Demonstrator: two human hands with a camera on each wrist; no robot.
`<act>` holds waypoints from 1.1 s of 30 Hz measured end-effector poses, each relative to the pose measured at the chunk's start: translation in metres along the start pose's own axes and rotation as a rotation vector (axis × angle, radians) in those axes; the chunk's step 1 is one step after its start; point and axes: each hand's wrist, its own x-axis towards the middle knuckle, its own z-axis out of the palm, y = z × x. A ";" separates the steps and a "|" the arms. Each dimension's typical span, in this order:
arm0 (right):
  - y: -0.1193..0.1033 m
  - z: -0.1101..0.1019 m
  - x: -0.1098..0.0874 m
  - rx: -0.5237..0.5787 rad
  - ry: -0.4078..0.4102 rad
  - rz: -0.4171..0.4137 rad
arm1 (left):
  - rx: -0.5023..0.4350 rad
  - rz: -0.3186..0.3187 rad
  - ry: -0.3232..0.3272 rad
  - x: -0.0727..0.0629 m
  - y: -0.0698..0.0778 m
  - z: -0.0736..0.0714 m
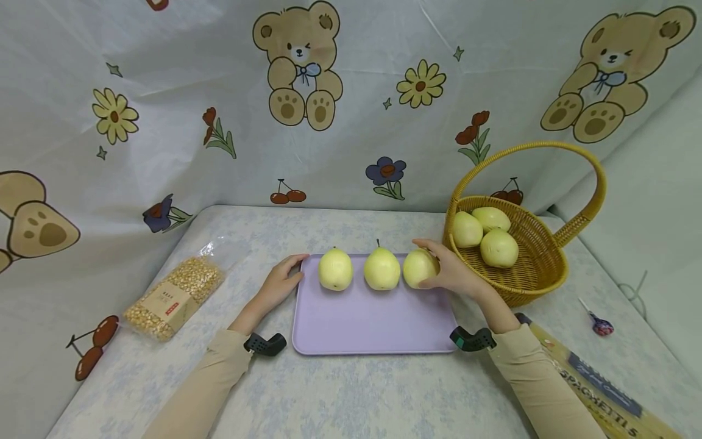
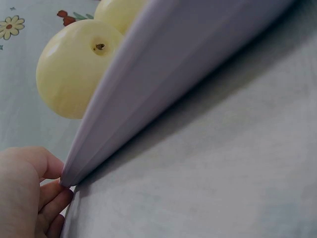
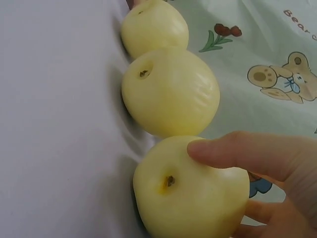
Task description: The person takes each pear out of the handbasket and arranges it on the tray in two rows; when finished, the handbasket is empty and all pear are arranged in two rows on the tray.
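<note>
Three pale yellow pears line the far side of a lilac tray (image 1: 373, 323): a left pear (image 1: 336, 269), a middle pear (image 1: 382, 269) and a right pear (image 1: 419, 269). My right hand (image 1: 454, 268) holds the right pear, thumb on its near side and fingers behind. In the right wrist view that pear (image 3: 190, 193) rests against the tray's surface, with the thumb across it. At the tray's far left corner, my left hand (image 1: 278, 281) pinches the rim. The left wrist view shows the thumb and fingers of that hand (image 2: 29, 188) at the corner.
A wicker basket (image 1: 529, 289) with a tall handle holds three more pears (image 1: 499, 248) at the right. A bag of corn kernels (image 1: 175, 297) lies at the left. A lollipop (image 1: 601, 325) and a spaghetti pack (image 1: 598, 390) lie on the right.
</note>
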 end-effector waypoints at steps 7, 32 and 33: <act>-0.004 -0.003 -0.001 -0.006 0.020 -0.038 | 0.002 -0.001 0.001 0.000 0.000 0.000; -0.019 -0.068 -0.009 0.196 0.343 0.079 | -0.006 0.008 0.004 -0.001 0.000 0.000; -0.016 -0.071 -0.010 0.186 0.358 0.089 | -0.005 0.008 0.003 -0.001 0.000 0.000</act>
